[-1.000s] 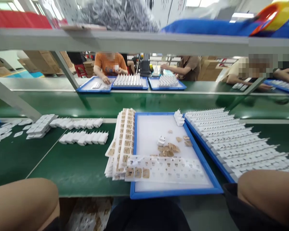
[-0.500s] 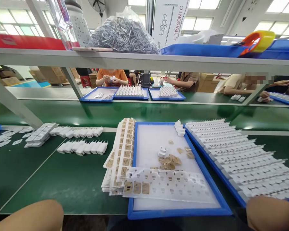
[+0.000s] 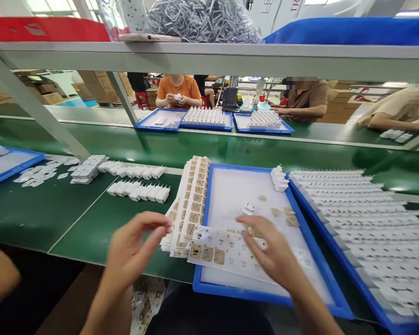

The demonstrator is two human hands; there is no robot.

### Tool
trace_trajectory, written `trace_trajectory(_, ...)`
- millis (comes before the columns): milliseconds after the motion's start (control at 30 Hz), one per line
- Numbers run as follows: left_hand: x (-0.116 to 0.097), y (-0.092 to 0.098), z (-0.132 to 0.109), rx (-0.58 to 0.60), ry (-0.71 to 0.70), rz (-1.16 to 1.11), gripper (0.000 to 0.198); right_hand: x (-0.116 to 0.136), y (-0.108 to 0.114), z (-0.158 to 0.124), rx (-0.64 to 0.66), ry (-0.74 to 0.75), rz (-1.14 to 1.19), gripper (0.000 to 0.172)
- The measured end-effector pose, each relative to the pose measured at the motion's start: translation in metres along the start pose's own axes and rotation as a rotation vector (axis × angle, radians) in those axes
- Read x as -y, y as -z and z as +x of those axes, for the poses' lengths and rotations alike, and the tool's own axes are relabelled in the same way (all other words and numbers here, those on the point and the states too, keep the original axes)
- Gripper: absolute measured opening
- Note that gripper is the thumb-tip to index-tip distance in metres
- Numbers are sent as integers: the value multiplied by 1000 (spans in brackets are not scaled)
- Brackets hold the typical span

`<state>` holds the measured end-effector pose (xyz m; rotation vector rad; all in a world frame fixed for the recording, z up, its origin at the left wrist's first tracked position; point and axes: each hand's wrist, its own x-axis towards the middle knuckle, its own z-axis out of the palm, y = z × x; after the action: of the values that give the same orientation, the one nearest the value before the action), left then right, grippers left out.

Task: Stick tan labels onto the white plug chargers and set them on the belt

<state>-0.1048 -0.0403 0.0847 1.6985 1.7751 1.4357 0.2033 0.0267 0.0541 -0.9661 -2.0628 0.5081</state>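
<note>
My left hand (image 3: 131, 249) hovers left of a stack of sticker sheets (image 3: 197, 195), its thumb and fingers slightly apart with nothing visible between them. Over the blue-rimmed tray (image 3: 242, 294) is my right hand (image 3: 275, 253), thumb and forefinger apart, close to a white plug adapter (image 3: 247, 209) with upright pins. A mostly used sticker sheet (image 3: 219, 257) lies across the tray, a few tan stickers left at its left end. Loose tan stickers (image 3: 275, 212) are scattered in the tray; my right hand partly hides a pile of them. More white adapters (image 3: 279, 179) stand in its far right corner.
Rows of white adapters (image 3: 139, 191) lie on the green bench at left, beside stacked white blocks (image 3: 87, 168) and flat white pieces (image 3: 38, 174). A tray full of adapters (image 3: 363, 232) stands at right. A shelf beam (image 3: 202, 58) crosses above. Co-workers sit opposite.
Both my hands have come up into view, the left beside the sticker stack, the right over the tray. The camera has tilted down and shifted left.
</note>
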Motion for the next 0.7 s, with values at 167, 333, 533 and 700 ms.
trace_trajectory(167, 42, -31, -33, 394, 402, -8, 46, -14, -67, -2, 374, 11, -245, 52)
trace_trajectory(333, 47, -46, -55, 610, 576, -75, 47, -19, -75, -4, 388, -45, -212, 42)
trace_trajectory(533, 45, -60, -60, 541, 591, -313, 43, -1, -69, -8, 122, 107, -119, 30)
trace_trajectory(700, 34, -63, -56, 541, 549, -416, 49, 24, -85, -11, 14, 176, 71, 19)
